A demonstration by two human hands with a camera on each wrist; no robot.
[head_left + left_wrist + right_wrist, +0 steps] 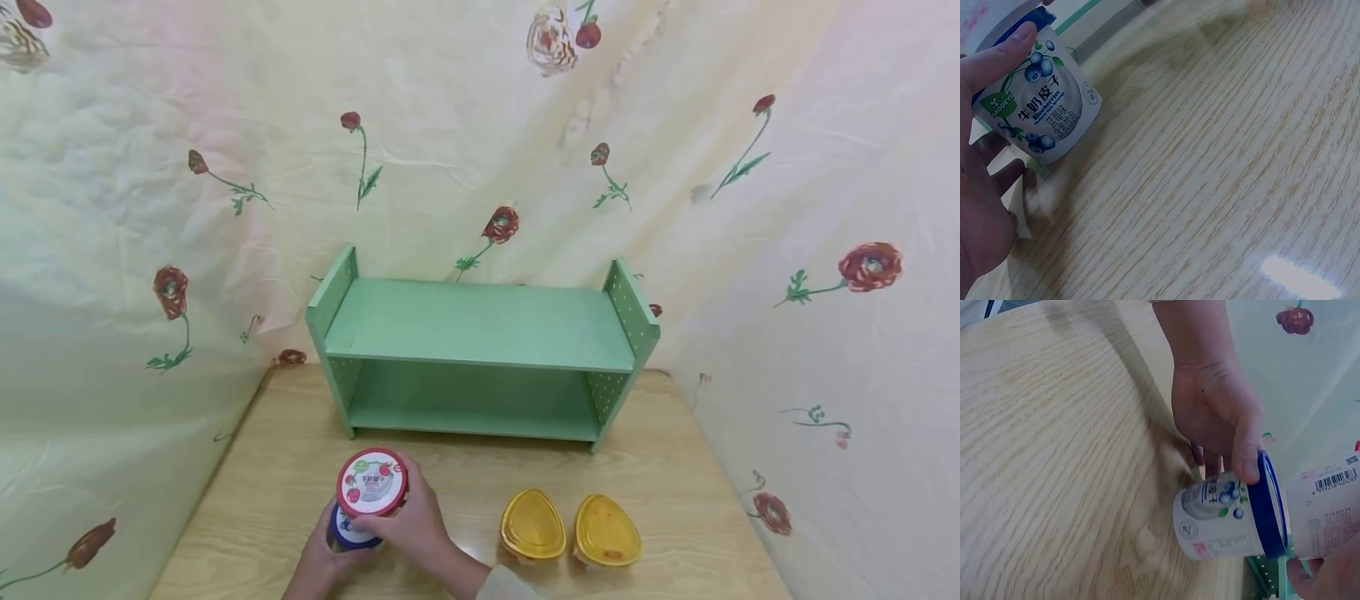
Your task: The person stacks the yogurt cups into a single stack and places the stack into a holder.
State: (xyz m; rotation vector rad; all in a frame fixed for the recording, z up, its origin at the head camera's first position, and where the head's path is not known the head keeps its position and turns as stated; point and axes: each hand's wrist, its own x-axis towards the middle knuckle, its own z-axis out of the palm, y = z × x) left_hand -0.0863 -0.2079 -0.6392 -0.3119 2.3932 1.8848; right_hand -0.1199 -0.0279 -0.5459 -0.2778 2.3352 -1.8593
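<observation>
My left hand grips a white tub with a blue lid. In the left wrist view, blueberries and printed characters show on the side of this tub, and the thumb lies along its rim. Just above it, my right hand holds a second tub with a red rim and fruit pictures on its lid. A barcode shows on the pale side of that tub in the right wrist view. The red-rimmed tub overlaps the blue lid from above; I cannot tell whether they touch.
A green two-tier shelf stands at the back of the wooden table. Two yellow-lidded containers, one on the left and one on the right, sit at the front right. Flower-print cloth surrounds the table's back and sides.
</observation>
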